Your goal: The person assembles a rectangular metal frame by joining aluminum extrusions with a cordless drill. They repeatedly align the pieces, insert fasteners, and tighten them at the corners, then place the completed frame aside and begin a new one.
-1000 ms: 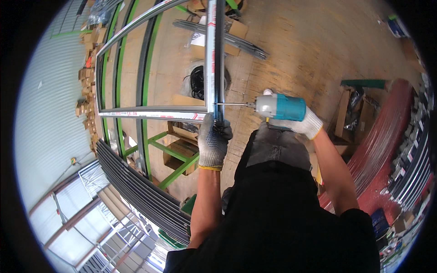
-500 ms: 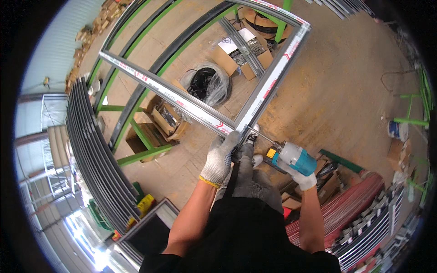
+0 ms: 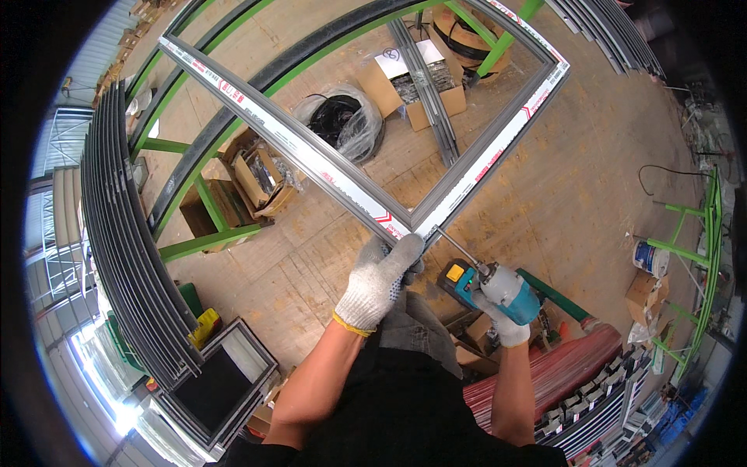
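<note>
A rectangular window frame (image 3: pixel 311 159) of dark profile, its faces covered in white and red protective film, lies across a green rack. My left hand (image 3: pixel 377 282), in a white knit glove with a yellow cuff, is closed around the frame's near corner, thumb on top. In my right hand (image 3: pixel 507 327), also gloved, is a teal and grey cordless drill (image 3: pixel 506 286) with a black and yellow battery. The drill's long thin bit (image 3: pixel 462 247) points up and left, its tip at the side of that corner, just right of my left thumb. Whether the tip has entered the profile is hidden.
Black-padded bars of the green rack (image 3: pixel 210 243) run under the frame. Below stand an open cardboard box (image 3: pixel 420 117) with metal strips, a bagged black coil (image 3: pixel 342 124) and another box (image 3: pixel 261 175). Long dark profiles (image 3: pixel 128 233) line the left; a red-wrapped bundle (image 3: pixel 560 362) lies lower right.
The view has shifted, so the frame and rack appear larger and turned slightly. Both hands keep their holds; the drill sits a little differently, its bit still at the corner.
</note>
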Demonstrator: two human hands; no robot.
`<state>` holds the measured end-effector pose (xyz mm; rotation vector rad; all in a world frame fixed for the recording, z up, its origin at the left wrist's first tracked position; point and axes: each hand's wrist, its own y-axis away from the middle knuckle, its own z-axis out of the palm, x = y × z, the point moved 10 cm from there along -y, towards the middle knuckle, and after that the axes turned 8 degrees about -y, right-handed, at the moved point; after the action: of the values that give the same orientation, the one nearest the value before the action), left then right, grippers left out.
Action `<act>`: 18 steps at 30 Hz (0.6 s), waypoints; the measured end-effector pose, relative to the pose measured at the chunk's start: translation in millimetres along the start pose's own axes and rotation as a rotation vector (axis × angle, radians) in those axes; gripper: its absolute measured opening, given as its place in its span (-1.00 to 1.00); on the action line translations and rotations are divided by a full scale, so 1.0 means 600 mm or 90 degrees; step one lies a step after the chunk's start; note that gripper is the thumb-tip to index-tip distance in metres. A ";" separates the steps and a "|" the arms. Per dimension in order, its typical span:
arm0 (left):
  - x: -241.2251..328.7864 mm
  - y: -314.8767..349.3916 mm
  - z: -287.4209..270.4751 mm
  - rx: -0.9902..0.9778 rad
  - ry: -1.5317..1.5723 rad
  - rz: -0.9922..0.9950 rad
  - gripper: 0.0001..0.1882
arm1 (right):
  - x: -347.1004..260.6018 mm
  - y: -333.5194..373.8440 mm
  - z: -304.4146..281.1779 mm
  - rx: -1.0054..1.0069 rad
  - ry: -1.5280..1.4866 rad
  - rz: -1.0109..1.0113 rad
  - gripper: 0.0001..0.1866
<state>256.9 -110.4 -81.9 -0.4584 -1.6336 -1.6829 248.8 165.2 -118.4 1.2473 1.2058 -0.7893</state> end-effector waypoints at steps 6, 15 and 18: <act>0.002 -0.007 0.010 -0.014 0.051 0.003 -0.48 | 0.012 0.003 -0.004 -0.020 0.070 -0.007 -0.58; 0.040 0.008 0.004 0.040 0.042 0.003 -0.44 | 0.001 0.032 -0.065 0.059 0.199 -0.138 -0.57; 0.043 -0.019 0.022 -0.006 -0.042 0.002 -0.44 | 0.021 0.062 -0.107 0.169 0.032 -0.034 -0.65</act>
<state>228.4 -105.1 -70.1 -0.5266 -1.6717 -1.6898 271.6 237.1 -114.0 1.4628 1.2070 -0.9873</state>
